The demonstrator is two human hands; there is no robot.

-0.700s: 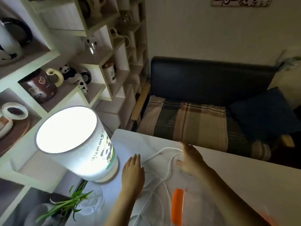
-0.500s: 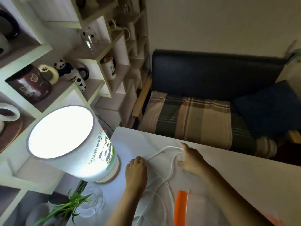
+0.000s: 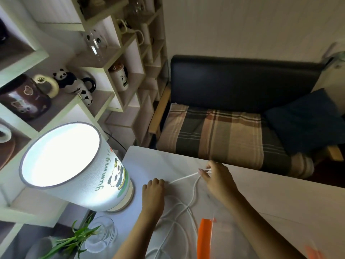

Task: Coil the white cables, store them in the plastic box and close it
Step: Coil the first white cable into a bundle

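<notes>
A white cable (image 3: 183, 178) runs taut across the pale table (image 3: 276, 191) between my two hands, and more of it lies in loose loops (image 3: 179, 212) nearer to me. My left hand (image 3: 153, 195) is curled with its fingers closed on one end of the taut stretch. My right hand (image 3: 217, 177) pinches the cable's far bend between fingertips, lifted slightly off the table. The clear plastic box (image 3: 233, 238) with an orange latch (image 3: 204, 238) sits under my right forearm, partly hidden by it.
A lit cylindrical lamp (image 3: 74, 165) with a panda print stands at the table's left. A glass vase (image 3: 101, 234) with green leaves is beside it. Shelves of mugs (image 3: 78, 86) line the left wall. A sofa with a plaid cushion (image 3: 218, 135) lies beyond the table.
My left hand has curled from flat to closed on the cable. My right hand has pinched the cable's bend and drawn it taut; the loop that lay slack is now straight.
</notes>
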